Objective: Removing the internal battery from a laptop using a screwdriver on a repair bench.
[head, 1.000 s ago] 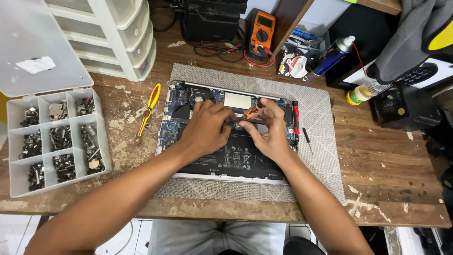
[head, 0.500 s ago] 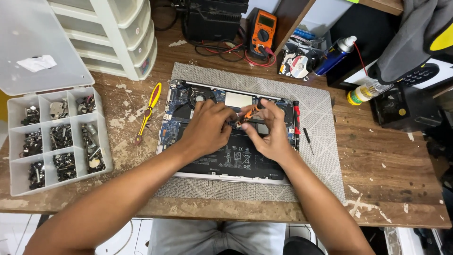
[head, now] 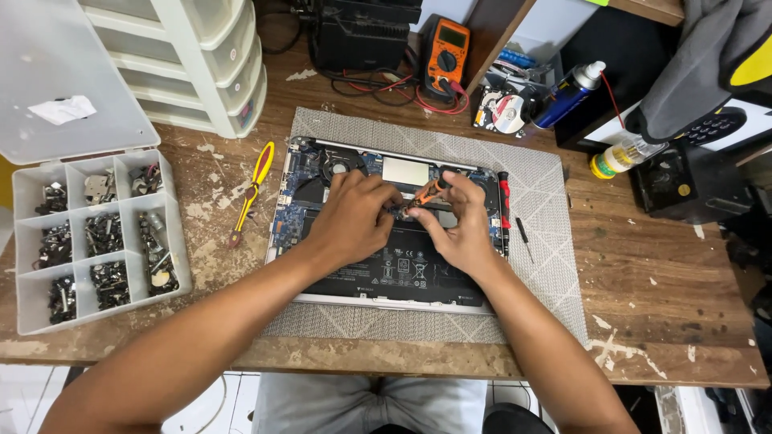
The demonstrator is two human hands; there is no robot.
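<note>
We pinch a small orange screwdriver in our right hand, while our left hand presses fingertips beside its tip on the opened laptop on the grey mat. Its bottom cover is off (battery still seated), so the inside work looks unfinished.

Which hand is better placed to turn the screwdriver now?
Probably the right hand: its fingers already grip the orange screwdriver over the open laptop. The left hand only rests beside the tip.

Scuffed wooden desk, white drawer unit, tiled floor.
</note>
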